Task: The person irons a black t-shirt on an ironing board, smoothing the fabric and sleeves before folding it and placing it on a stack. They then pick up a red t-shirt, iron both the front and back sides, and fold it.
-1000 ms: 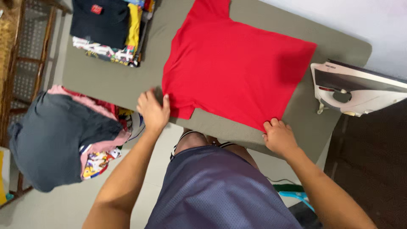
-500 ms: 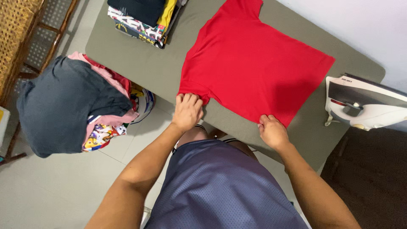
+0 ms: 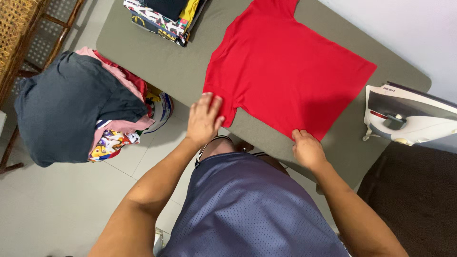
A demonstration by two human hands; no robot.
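We are pressing our left hand [image 3: 204, 119] flat, fingers spread, on the near sleeve of the red shirt [image 3: 285, 71], which is lying spread on the grey tabletop [image 3: 157, 66]. Our right hand [image 3: 308, 148] is pinching the shirt's near corner with curled fingers. An iron [image 3: 409, 116] is standing at the right end; folded clothes [image 3: 166, 16] are sitting at the far left, and a clothes pile [image 3: 81, 104] is resting beside the tabletop.

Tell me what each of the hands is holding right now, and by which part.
The right hand pinches the bottom hem corner of the red cotton T-shirt. The left hand lies flat, fingers spread, on its near sleeve, pressing rather than gripping.
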